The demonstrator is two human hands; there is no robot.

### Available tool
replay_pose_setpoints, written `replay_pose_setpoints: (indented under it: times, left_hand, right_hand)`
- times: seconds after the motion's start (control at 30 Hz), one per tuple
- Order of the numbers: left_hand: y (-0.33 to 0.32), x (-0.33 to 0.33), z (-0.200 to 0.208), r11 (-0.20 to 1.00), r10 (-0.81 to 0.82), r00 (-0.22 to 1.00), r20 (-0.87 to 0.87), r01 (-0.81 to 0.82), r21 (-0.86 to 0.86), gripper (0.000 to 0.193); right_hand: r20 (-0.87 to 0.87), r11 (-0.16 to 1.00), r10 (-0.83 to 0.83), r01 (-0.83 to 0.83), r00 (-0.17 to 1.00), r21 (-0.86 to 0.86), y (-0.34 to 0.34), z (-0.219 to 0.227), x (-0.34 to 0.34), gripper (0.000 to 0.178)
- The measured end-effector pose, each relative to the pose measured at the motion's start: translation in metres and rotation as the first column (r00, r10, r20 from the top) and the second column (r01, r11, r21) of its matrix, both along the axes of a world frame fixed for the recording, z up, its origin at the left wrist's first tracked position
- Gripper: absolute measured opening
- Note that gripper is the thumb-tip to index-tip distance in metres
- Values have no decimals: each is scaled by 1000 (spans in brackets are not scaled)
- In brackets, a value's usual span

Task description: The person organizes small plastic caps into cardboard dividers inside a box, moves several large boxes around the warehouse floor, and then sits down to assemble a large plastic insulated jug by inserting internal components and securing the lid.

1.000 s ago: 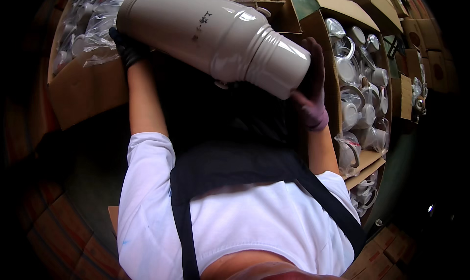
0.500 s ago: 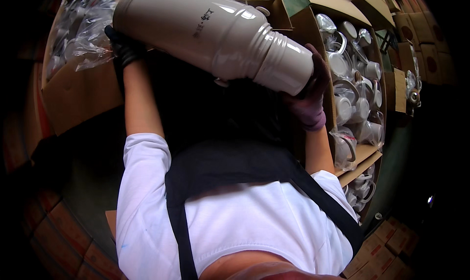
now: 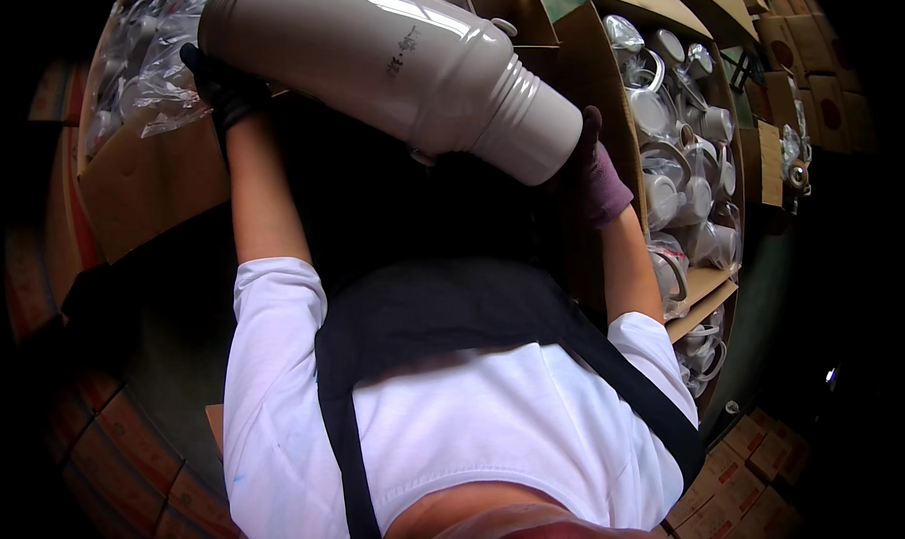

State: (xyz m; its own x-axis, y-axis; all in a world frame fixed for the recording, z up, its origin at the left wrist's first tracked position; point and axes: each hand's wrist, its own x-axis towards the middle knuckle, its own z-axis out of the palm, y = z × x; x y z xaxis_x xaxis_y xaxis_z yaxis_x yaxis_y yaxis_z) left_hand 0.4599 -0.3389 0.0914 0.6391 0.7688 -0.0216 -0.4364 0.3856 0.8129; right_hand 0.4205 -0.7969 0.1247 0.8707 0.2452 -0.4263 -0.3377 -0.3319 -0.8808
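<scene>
A large grey thermos flask [image 3: 330, 44] lies tilted across the top, its base at upper left and its ribbed cup lid [image 3: 537, 134] pointing lower right. My black-gloved left hand [image 3: 224, 89] grips the base from below, fingers partly hidden behind it. Just beyond the lid is my right hand [image 3: 603, 176] in a purple, dark-palmed glove. Its thumb is raised and a narrow gap shows beside the lid; the other fingers are lost in shadow. Dark lettering and a small latch [image 3: 421, 156] show on the flask.
An open carton [image 3: 156, 186] with plastic-wrapped pieces stands at left. Another carton [image 3: 622, 134] at right holds several bagged grey lids and handles. A divided carton [image 3: 528, 11] lies behind the flask. Stacked cartons [image 3: 123, 445] fill the lower left; more [image 3: 754, 454] stand lower right.
The flask has shifted slightly left and rolled, moving its lettering and latch. My right hand has eased rightward off the lid; my left hand has moved a little left with the base.
</scene>
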Motion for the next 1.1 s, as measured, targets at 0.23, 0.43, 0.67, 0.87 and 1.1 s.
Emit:
replay_pose_setpoints:
  times: [0.23, 0.43, 0.67, 0.87, 1.1]
  left_hand:
    - [4, -3, -7, 999, 2, 993, 120, 3, -36, 76]
    - [-10, -7, 12, 999, -47, 979, 199, 51, -18, 69]
    - [-12, -14, 11, 996, -67, 969, 239, 78, -34, 70]
    - [-10, 1, 18, 992, 75, 992, 105, -86, 96, 72]
    - [-8, -2, 18, 997, 46, 996, 71, -50, 57, 67]
  right_hand:
    - [439, 895, -22, -178, 898, 409, 12, 9, -24, 88]
    - [-224, 950, 87, -14, 971, 311, -6, 26, -6, 86]
    - [569, 982, 115, -180, 814, 59, 30, 21, -42, 97]
    - [403, 971, -155, 64, 902, 231, 48, 5, -30, 77]
    - [296, 944, -194, 96, 935, 316, 51, 17, -29, 79]
